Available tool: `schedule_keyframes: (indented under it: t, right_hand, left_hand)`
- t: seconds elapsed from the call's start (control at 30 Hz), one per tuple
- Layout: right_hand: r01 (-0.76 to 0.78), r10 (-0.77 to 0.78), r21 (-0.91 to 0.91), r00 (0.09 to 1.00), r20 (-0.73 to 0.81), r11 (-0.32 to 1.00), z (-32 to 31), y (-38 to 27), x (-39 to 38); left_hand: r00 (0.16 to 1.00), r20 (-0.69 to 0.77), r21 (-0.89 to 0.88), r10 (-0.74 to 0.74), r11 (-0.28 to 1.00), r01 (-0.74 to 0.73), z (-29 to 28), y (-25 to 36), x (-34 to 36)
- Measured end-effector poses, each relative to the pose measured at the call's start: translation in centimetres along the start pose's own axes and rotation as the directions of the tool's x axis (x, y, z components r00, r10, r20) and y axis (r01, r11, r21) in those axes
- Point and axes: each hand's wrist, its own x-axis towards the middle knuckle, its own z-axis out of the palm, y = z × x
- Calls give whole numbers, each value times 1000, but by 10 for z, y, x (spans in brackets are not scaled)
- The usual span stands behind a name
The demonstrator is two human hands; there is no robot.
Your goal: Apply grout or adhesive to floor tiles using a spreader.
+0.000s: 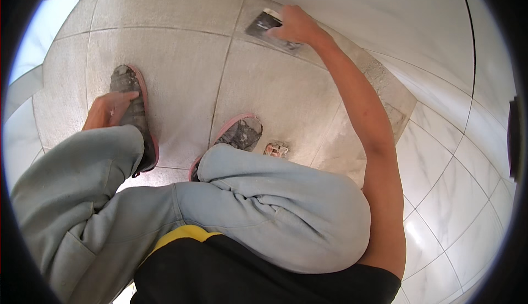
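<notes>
At the far edge of the floor, by the wall, my right hand (298,26) reaches down to a dark, flat, roughly rectangular thing (259,27) with a pale strip along its far edge. The thumb lies over its near side, and the hand looks closed on it. The other fingers are mostly hidden, and the thing's exact kind is unclear. A grey smear of dirt or dust shows beneath that hand. Past my left knee, my left hand (110,110) rests against my left shoe (132,120), one finger stretched across it, holding nothing I can see.
Beige floor tiles (159,56) with dusty joints lie under me. My right shoe (240,133) stands beside a small crumpled scrap (276,149). Pale wall panels (385,12) rise ahead and to the right. White marbled tiles (451,199) lie at the right.
</notes>
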Motion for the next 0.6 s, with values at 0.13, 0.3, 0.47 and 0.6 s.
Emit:
schedule_keyframes:
  t: [0.13, 0.3, 0.47, 0.6]
  right_hand:
    - [-172, 146, 139, 973, 179, 975, -17, 8, -8]
    - [-63, 64, -6, 985, 158, 998, -2, -21, 16]
    - [-92, 91, 6, 992, 83, 996, -13, -10, -4]
    - [43, -37, -37, 989, 143, 998, 10, -34, 25]
  left_hand:
    - [919, 67, -89, -387, 916, 392, 2, -20, 21]
    - [941, 187, 330, 281, 885, -329, -1, -51, 1]
    - [934, 314, 565, 168, 758, -326, 1, -20, 2]
    - [940, 298, 600, 164, 734, -318, 4, -25, 10]
